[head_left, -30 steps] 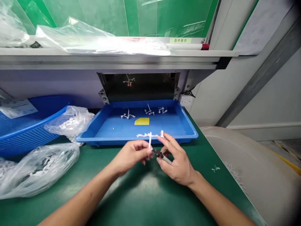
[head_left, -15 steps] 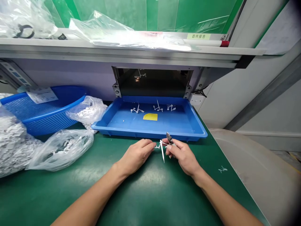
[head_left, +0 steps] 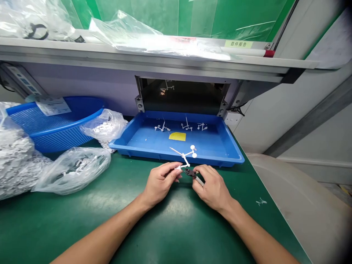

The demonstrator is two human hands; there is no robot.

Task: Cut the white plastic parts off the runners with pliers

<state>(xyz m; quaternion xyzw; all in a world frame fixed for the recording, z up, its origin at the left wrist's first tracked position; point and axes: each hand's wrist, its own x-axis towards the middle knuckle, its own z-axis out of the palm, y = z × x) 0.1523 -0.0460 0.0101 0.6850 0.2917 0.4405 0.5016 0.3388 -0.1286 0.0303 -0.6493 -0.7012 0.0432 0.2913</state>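
Observation:
Between thumb and fingers, my left hand (head_left: 162, 180) pinches one end of a white plastic sprue with small round parts (head_left: 184, 155). Its branches stick up over the front rim of the blue tray (head_left: 176, 159). Wrapped around the handles of the side cutters (head_left: 190, 172) is my right hand (head_left: 213, 187). The cutters' dark jaws point left, close to the lower branch of the sprue by my left fingertips; whether they touch it I cannot tell. Several similar white sprues (head_left: 163, 127) and a yellow label (head_left: 177, 136) lie in the tray.
Behind the tray a dark conveyor belt (head_left: 181, 101) runs out of a wall opening. Clear bags of white parts (head_left: 74, 170) and a blue basket (head_left: 60, 134) stand at left. A white scrap (head_left: 261, 201) lies on the green table (head_left: 170, 234) at right. A metal shelf (head_left: 154, 62) crosses above.
The sprue has been turned in my left hand, its branches now pointing up and away. My right fingers have come off it, and the cutters' jaws have swung down and left toward it.

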